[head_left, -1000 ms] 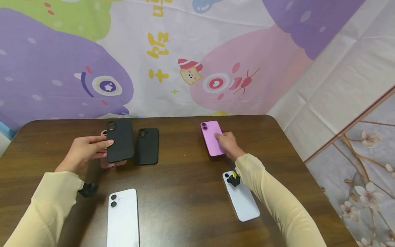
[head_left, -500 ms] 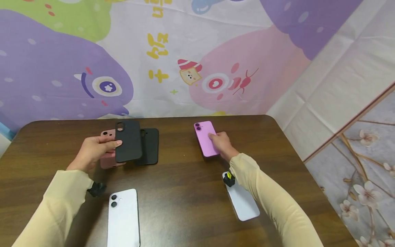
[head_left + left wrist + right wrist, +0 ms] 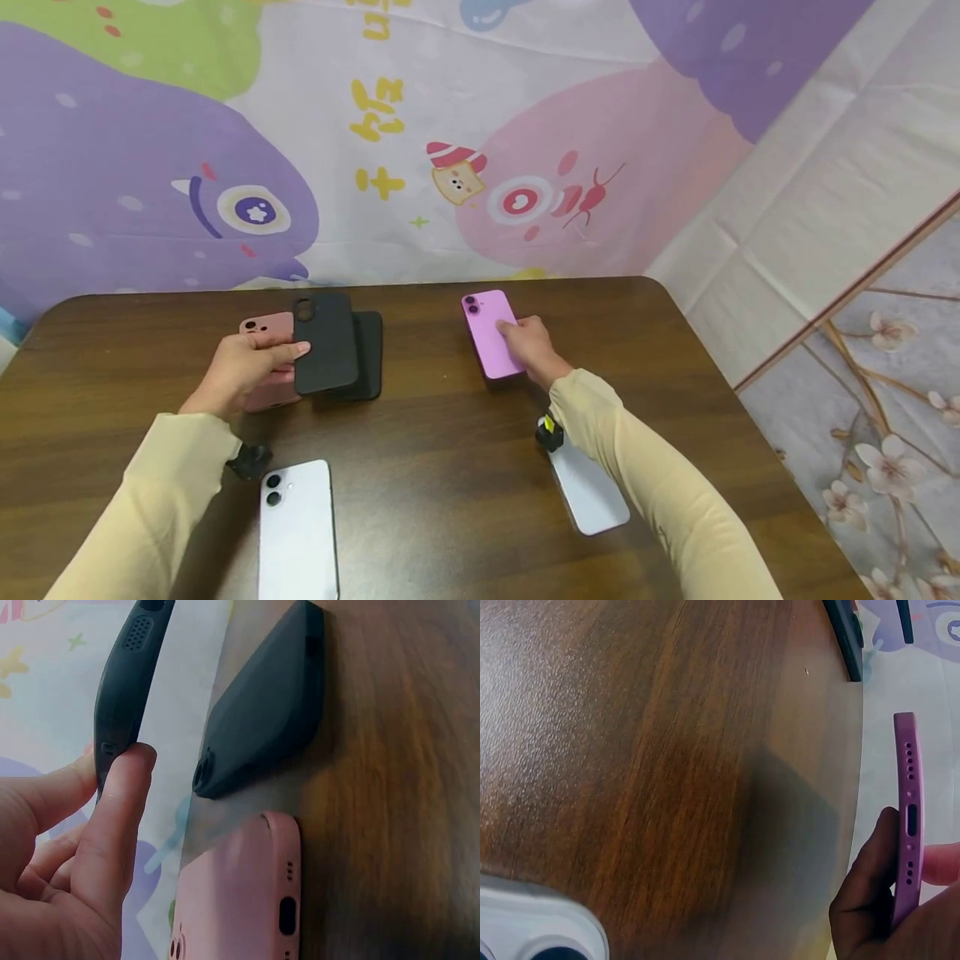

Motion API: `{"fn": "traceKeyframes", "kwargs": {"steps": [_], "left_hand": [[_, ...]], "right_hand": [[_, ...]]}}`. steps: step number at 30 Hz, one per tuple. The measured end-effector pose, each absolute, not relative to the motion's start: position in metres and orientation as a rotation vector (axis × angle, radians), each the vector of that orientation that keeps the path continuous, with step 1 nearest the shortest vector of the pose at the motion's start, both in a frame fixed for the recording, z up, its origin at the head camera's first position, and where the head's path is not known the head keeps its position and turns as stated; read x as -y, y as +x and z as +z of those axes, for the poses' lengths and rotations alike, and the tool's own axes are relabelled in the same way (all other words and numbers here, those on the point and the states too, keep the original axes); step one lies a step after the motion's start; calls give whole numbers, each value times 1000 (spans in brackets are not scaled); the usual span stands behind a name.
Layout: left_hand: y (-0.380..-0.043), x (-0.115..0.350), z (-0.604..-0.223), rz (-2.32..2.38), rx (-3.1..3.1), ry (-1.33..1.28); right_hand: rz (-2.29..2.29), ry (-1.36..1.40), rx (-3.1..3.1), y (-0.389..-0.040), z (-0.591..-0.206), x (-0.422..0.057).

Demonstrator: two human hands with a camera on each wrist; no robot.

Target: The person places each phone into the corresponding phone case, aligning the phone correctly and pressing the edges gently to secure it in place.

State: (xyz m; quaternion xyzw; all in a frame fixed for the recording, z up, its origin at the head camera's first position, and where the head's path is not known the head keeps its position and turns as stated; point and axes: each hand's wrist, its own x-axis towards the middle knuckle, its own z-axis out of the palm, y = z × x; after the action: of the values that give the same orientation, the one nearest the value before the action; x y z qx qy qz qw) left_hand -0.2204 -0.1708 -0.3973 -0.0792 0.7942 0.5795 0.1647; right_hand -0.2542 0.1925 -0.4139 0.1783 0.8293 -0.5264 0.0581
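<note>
My left hand (image 3: 243, 367) pinches a black phone case (image 3: 327, 343) by its left edge, thumb on the back; the left wrist view shows it raised off the table, edge-on. In the head view it overlaps a second black phone case (image 3: 369, 357), which lies on the table. Partly behind my left fingers lies a pink phone case (image 3: 272, 397), its end slots showing in the left wrist view. My right hand (image 3: 534, 346) grips a purple-pink phone (image 3: 491, 337) by its lower right edge, thumb across the back. In the right wrist view the phone's bottom edge faces the camera, above its shadow.
A white phone (image 3: 298, 533) lies camera side up at the front left of the brown table (image 3: 435, 483). Under my right sleeve (image 3: 637, 467) lies another white phone (image 3: 588, 487), partly covered. A patterned cloth (image 3: 390, 242) hangs behind the table's back edge.
My left hand has carried the held black case to the right, off the pink case and over the other black case. My right hand has shifted slightly left with the purple-pink phone.
</note>
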Motion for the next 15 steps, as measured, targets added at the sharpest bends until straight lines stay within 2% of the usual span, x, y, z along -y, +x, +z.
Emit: {"fn": "traceKeyframes", "kwargs": {"steps": [15], "left_hand": [[-225, 159, -402, 1552, -2362, -94]], "right_hand": [[-1532, 570, -2552, -255, -418, -181]]}}
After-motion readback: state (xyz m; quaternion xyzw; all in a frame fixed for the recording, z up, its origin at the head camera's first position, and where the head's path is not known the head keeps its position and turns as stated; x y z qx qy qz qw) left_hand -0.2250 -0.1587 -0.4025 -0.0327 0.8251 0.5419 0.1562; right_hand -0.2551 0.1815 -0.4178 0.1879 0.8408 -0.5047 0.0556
